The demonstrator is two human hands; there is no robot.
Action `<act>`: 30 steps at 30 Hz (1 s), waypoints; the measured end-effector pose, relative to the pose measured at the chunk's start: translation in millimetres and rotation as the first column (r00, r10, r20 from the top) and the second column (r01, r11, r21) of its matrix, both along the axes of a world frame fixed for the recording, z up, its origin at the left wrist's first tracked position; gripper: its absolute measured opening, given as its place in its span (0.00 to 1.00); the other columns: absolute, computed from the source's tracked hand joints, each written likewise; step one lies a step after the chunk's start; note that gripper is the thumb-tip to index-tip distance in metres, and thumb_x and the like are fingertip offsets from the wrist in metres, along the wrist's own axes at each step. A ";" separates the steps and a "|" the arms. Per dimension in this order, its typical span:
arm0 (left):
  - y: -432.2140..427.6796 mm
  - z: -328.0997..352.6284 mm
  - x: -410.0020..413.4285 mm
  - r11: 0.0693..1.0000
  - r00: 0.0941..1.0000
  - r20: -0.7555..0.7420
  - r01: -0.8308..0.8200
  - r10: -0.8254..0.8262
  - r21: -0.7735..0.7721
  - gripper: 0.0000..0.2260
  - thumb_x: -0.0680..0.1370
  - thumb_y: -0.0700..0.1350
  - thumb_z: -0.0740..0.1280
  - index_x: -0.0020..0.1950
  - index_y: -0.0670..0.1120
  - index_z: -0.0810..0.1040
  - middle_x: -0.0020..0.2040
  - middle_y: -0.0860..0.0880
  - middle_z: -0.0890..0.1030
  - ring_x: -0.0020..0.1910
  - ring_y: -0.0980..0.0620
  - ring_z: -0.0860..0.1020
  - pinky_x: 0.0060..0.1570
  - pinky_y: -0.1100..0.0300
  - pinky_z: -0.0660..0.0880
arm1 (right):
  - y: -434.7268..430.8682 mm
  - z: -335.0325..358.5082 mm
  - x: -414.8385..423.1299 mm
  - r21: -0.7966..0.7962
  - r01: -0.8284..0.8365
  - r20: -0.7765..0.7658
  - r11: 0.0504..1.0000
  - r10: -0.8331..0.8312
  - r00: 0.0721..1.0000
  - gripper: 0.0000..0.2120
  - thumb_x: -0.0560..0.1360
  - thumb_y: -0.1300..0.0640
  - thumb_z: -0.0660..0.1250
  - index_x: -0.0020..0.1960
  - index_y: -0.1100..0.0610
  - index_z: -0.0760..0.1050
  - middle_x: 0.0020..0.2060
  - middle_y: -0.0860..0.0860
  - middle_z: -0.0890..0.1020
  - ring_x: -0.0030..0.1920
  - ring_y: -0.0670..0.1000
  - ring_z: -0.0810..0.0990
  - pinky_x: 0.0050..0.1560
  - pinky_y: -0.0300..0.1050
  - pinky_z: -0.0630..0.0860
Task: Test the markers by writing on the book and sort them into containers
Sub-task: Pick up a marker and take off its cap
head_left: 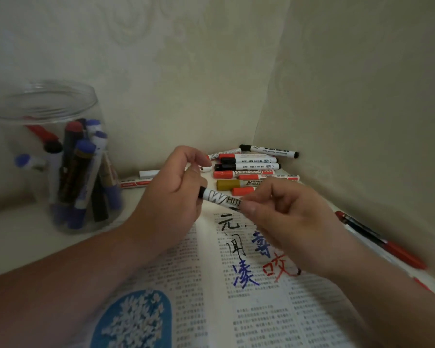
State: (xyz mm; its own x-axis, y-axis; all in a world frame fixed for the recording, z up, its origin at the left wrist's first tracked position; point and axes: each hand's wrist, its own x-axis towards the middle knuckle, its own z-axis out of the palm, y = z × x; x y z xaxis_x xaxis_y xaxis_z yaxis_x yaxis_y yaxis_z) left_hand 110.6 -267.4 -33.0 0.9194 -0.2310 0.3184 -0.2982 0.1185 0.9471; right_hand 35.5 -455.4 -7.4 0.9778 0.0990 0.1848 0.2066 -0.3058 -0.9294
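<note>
Both hands hold one white whiteboard marker (220, 198) with a black end above the open book (236, 285). My left hand (172, 194) grips its black end, and my right hand (284, 217) pinches the other end. The book's page carries black, blue and red handwritten characters below the hands. A pile of loose markers (249, 169) with red, black and gold caps lies in the corner behind my hands. The clear plastic jar (43, 101) at the left holds several markers, mostly blue-capped.
Two red pens (382, 241) lie along the right wall beside the book. A red-printed marker (133, 183) and a white one lie between the jar and the pile. Walls close in behind and on the right.
</note>
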 end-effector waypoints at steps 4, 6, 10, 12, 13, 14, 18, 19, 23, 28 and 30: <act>0.1 -2.0 3.1 1.000 0.999 0.032 0.015 -0.016 0.028 0.08 0.81 0.48 0.56 0.48 0.56 0.75 0.30 0.47 0.66 0.24 0.51 0.60 0.28 0.53 0.61 | 5.2 4.4 5.8 0.472 0.034 -0.339 0.881 0.146 0.929 0.11 0.72 0.59 0.71 0.36 0.57 0.70 0.23 0.50 0.61 0.22 0.46 0.55 0.22 0.34 0.55; -0.2 -3.7 5.5 0.999 0.999 0.037 0.035 -0.034 -0.021 0.08 0.84 0.46 0.57 0.49 0.55 0.74 0.30 0.46 0.65 0.24 0.53 0.61 0.27 0.57 0.60 | 6.1 7.4 9.3 0.472 0.121 -0.323 0.873 0.044 0.945 0.10 0.69 0.57 0.70 0.37 0.57 0.69 0.24 0.53 0.64 0.23 0.48 0.58 0.22 0.36 0.56; 2.8 -6.8 11.8 0.996 0.999 0.047 -0.018 0.021 -0.082 0.02 0.83 0.47 0.60 0.52 0.53 0.72 0.29 0.49 0.67 0.26 0.53 0.63 0.28 0.55 0.60 | -0.6 4.5 16.8 0.564 0.267 -0.158 0.781 -0.216 0.964 0.04 0.73 0.64 0.68 0.43 0.60 0.73 0.28 0.54 0.75 0.28 0.51 0.71 0.24 0.42 0.66; 2.3 -7.8 13.7 0.994 0.998 0.051 -0.030 0.036 -0.110 0.04 0.80 0.48 0.62 0.53 0.51 0.71 0.29 0.50 0.69 0.28 0.51 0.65 0.31 0.52 0.62 | 0.9 1.9 18.4 0.562 0.291 -0.057 0.774 -0.314 0.948 0.02 0.78 0.67 0.66 0.48 0.62 0.75 0.31 0.54 0.80 0.30 0.52 0.79 0.27 0.43 0.73; 1.7 -8.1 14.3 0.991 0.998 0.046 -0.037 0.043 -0.127 0.05 0.80 0.48 0.62 0.53 0.49 0.70 0.31 0.49 0.71 0.30 0.51 0.67 0.32 0.52 0.65 | 4.3 3.2 18.2 0.564 0.298 -0.017 0.770 -0.350 0.937 0.02 0.79 0.67 0.65 0.50 0.63 0.75 0.33 0.54 0.83 0.31 0.52 0.82 0.29 0.43 0.77; 1.0 -8.1 14.9 0.988 0.998 0.038 -0.046 0.053 -0.150 0.04 0.80 0.46 0.63 0.54 0.48 0.70 0.33 0.48 0.74 0.32 0.50 0.70 0.34 0.53 0.68 | 8.1 4.9 18.8 0.565 0.307 0.017 0.766 -0.383 0.924 0.03 0.79 0.68 0.65 0.52 0.63 0.75 0.35 0.55 0.84 0.32 0.53 0.84 0.31 0.43 0.79; -0.3 -4.7 14.4 0.958 0.990 -0.060 -0.142 0.131 -0.250 0.03 0.83 0.38 0.62 0.52 0.46 0.71 0.37 0.47 0.80 0.37 0.48 0.76 0.37 0.54 0.72 | 20.7 19.0 26.5 0.531 0.342 0.106 0.775 -0.461 0.881 0.06 0.77 0.68 0.69 0.51 0.59 0.78 0.35 0.49 0.85 0.35 0.47 0.85 0.33 0.38 0.80; 0.4 -2.5 13.9 0.938 0.981 -0.119 -0.181 0.152 -0.297 0.02 0.84 0.40 0.62 0.51 0.46 0.72 0.36 0.47 0.80 0.36 0.47 0.76 0.35 0.53 0.72 | 23.3 23.7 28.5 0.503 0.342 0.127 0.794 -0.459 0.879 0.07 0.77 0.67 0.70 0.51 0.58 0.79 0.36 0.49 0.85 0.36 0.47 0.85 0.34 0.37 0.79; 5.1 5.9 11.7 0.876 0.944 -0.310 -0.245 0.117 -0.416 0.10 0.85 0.43 0.57 0.46 0.47 0.74 0.34 0.47 0.79 0.28 0.46 0.73 0.27 0.59 0.65 | 39.1 54.4 39.1 0.439 0.286 0.304 0.852 -0.440 0.845 0.08 0.76 0.66 0.71 0.50 0.55 0.80 0.42 0.57 0.84 0.37 0.50 0.83 0.33 0.40 0.77; 4.3 4.3 9.0 0.950 0.948 -0.292 -0.199 0.125 -0.241 0.17 0.84 0.37 0.56 0.39 0.48 0.76 0.36 0.44 0.77 0.25 0.48 0.70 0.23 0.59 0.62 | 88.1 109.6 57.3 0.460 0.058 0.532 0.886 -0.327 0.781 0.07 0.75 0.68 0.70 0.50 0.58 0.79 0.40 0.58 0.83 0.36 0.53 0.82 0.29 0.42 0.74; 5.4 4.5 7.7 0.966 0.951 -0.279 -0.186 0.132 -0.179 0.13 0.85 0.40 0.57 0.43 0.46 0.76 0.37 0.46 0.77 0.25 0.50 0.70 0.23 0.59 0.62 | 111.5 122.8 67.3 0.409 0.021 0.586 0.912 -0.281 0.760 0.07 0.75 0.67 0.71 0.49 0.57 0.80 0.42 0.57 0.84 0.38 0.53 0.83 0.33 0.41 0.77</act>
State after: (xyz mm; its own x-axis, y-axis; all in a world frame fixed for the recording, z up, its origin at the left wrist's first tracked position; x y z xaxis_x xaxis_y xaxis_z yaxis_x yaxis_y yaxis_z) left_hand 118.3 -262.0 -28.5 0.9958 -0.0315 0.0857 -0.0732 0.2856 0.9556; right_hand 102.8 -343.9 115.4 0.6257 -0.2393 0.7425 0.7539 -0.0592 -0.6544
